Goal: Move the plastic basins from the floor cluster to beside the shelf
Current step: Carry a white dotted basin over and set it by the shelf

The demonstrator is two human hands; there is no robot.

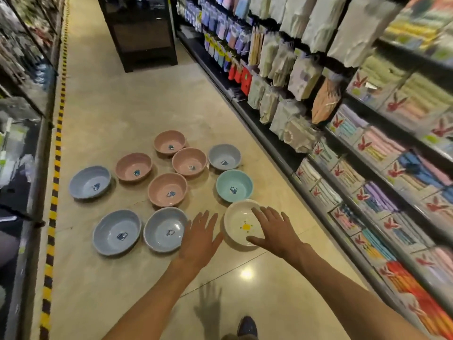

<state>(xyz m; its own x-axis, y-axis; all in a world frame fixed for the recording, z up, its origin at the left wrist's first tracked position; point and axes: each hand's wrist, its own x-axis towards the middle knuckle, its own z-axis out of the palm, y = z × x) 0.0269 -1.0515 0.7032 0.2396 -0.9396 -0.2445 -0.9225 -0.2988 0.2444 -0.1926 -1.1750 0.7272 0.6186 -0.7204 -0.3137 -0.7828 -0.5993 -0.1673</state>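
A: The fingers of the right hand are spreading wide over the round white plastic basin with the yellow mark inside, grasping nothing. The left hand is hanging just beside that basin's near-left rim, equally splayed and empty.

B: Where are the basins sitting?

A: All on the pale tiled floor. Four round pink plastic basins are clustering mid-aisle, three round blue plastic basins are lying to the left, and a fourth, greyer blue plastic basin and a round teal plastic basin are lining up above the white one, nearer the long shelf of packaged towels.

B: How far along?

A: Early, I am judging. Those three may already be placed; the other seven are waiting.
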